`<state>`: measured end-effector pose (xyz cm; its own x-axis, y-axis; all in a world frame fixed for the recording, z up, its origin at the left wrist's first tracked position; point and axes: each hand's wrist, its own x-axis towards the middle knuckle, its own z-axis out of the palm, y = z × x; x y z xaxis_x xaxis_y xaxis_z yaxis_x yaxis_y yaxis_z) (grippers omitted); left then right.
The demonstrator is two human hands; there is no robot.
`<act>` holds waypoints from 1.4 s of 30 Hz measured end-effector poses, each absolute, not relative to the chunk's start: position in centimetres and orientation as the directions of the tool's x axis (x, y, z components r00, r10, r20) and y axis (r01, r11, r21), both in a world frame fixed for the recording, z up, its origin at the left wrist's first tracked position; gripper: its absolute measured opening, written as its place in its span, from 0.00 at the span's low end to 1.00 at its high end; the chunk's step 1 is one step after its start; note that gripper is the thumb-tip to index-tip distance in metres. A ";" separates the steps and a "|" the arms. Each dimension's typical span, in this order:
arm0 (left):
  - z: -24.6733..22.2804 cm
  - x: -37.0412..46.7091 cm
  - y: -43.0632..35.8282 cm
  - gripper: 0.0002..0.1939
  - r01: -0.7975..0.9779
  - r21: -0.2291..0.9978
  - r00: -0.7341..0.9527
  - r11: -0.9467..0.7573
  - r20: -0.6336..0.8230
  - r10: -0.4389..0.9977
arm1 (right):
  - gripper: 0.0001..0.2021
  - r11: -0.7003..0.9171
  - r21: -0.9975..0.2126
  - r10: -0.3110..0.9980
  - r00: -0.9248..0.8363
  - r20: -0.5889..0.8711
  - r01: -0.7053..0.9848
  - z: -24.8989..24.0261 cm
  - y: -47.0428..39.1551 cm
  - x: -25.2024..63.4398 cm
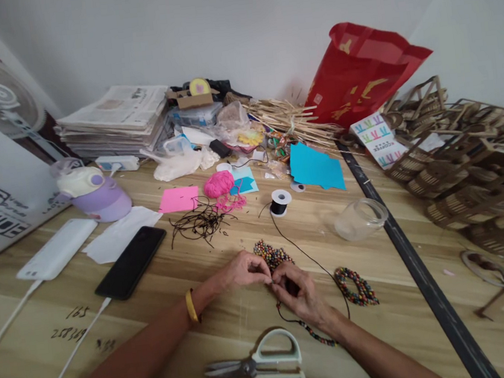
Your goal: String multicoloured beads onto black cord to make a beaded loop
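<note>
Just in front of the bead pile [269, 252], the left hand [242, 272] and right hand [308, 293] met, fingers [259, 263] pinched closed; what sat between them was too small to tell. Black cord [315, 262] ran right of the pile, strung beads [318, 336] on its near side.

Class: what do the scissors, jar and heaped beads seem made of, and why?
Scissors: metallic grey blades, likely steel; smooth pale handles, probably plastic.
Jar: transparent, glossy rim; glass or clear plastic.
Heaped beads: multicoloured, perhaps wood or plastic; too small to tell.
</note>
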<state>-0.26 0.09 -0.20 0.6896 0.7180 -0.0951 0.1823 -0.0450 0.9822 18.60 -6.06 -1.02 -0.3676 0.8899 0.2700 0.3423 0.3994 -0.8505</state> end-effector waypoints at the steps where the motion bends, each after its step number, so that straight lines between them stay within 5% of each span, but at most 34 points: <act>1: -0.1 -0.3 0.1 0.06 0.176 0.983 0.689 -0.044 -0.091 0.719 | 0.01 0.410 -0.845 0.883 -0.380 0.275 0.343 -1.0 -6.1 18.6; 10: 0.9 -0.5 0.1 0.10 0.112 0.992 0.700 0.051 -0.115 0.704 | 0.15 0.397 -0.850 0.875 -0.424 0.236 0.347 -0.5 -6.3 19.0; 23: 0.3 -0.5 0.2 0.11 0.115 0.992 0.694 0.051 -0.117 0.711 | 0.05 0.267 -0.933 0.927 -0.329 0.180 0.243 -1.7 -6.4 18.4; 42: -0.3 -0.4 0.2 0.05 0.261 0.949 0.693 -0.177 -0.056 0.719 | 0.06 0.422 -0.847 0.885 -0.348 0.309 0.323 -1.2 -6.0 18.7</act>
<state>-0.43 0.25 -0.26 0.6931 0.7186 -0.0563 0.2606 -0.1770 0.9491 18.67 -5.96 -1.21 -0.3476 0.8852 0.3090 0.3226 0.4224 -0.8470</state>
